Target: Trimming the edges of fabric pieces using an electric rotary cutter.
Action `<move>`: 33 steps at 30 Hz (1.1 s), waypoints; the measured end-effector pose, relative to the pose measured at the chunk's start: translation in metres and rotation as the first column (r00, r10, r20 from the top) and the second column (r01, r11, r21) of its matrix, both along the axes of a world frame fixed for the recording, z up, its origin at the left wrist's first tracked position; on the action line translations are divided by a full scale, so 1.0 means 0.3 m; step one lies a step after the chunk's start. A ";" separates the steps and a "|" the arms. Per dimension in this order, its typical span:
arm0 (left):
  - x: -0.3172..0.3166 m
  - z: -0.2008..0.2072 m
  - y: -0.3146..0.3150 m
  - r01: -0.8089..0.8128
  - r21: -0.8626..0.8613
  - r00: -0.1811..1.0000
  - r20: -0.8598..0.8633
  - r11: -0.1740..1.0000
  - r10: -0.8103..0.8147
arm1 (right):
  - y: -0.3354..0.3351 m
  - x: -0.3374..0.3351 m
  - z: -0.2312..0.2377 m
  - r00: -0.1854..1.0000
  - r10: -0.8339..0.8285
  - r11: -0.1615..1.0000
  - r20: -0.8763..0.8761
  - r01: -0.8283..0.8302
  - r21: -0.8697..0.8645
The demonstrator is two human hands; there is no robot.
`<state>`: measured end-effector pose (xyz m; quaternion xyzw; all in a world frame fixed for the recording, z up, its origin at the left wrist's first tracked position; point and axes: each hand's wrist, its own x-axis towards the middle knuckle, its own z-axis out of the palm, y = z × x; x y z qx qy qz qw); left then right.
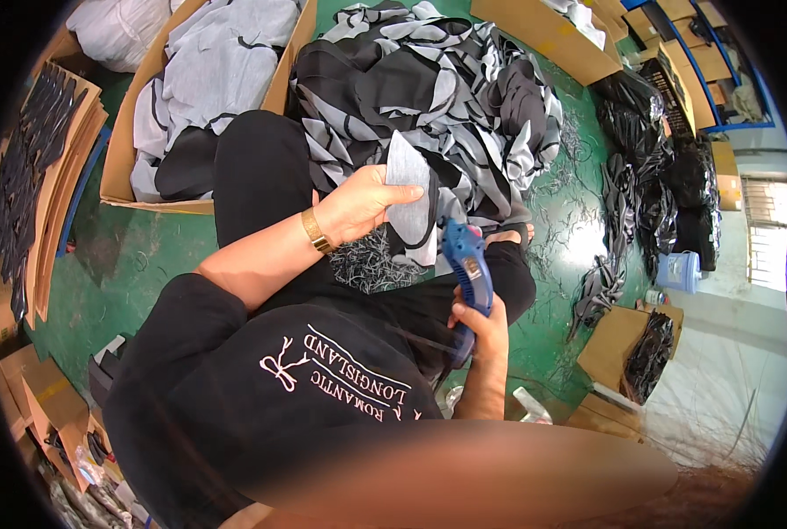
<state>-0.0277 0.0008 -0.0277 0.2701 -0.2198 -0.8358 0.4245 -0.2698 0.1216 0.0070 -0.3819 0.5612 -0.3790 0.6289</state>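
Two hands are sharing the work, each grip doing a different job. The left grip point(358, 203) is grasping a grey fabric piece point(408, 207) with dark edging, the thumb pressing on its face, so that the piece is standing up just to the right of that grip. A gold watch point(316, 231) is circling the wrist behind it. The right grip point(482, 324) is clenching around the handle of a blue handheld tool point(470, 269), whose head is pointing away from that hand and sitting just beside the fabric's right edge; whether the two are touching, I cannot tell.

Beyond the left grip, a heap of grey and black cloth point(411, 84) is lying on the green floor point(164, 264). Farther left of that grip, a cardboard box point(201, 207) is holding more cloth, and just below the grip a tangle of thin scraps point(371, 264) is lying by the person's legs.

Judging by this pairing, the person is probably working the edge of one piece, most likely trimming it. The next move is seemingly calling for the left grip to be holding the edge taut, with the tool's head passing along it, clear of the thumb.
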 end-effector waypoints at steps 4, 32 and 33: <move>-0.012 0.005 0.005 -0.046 -0.105 0.993 0.101 0.993 0.056 | 0.031 0.015 0.006 0.987 0.015 1.000 -0.161 -0.016 -0.004; -0.008 0.011 0.076 0.060 -0.449 0.909 0.393 0.892 0.136 | -0.056 0.070 0.041 0.994 -0.055 0.993 -0.098 0.044 -0.111; -0.009 0.009 0.077 0.063 -0.446 0.909 0.394 0.893 0.133 | -0.073 0.079 0.040 0.994 -0.090 0.987 -0.064 0.081 -0.140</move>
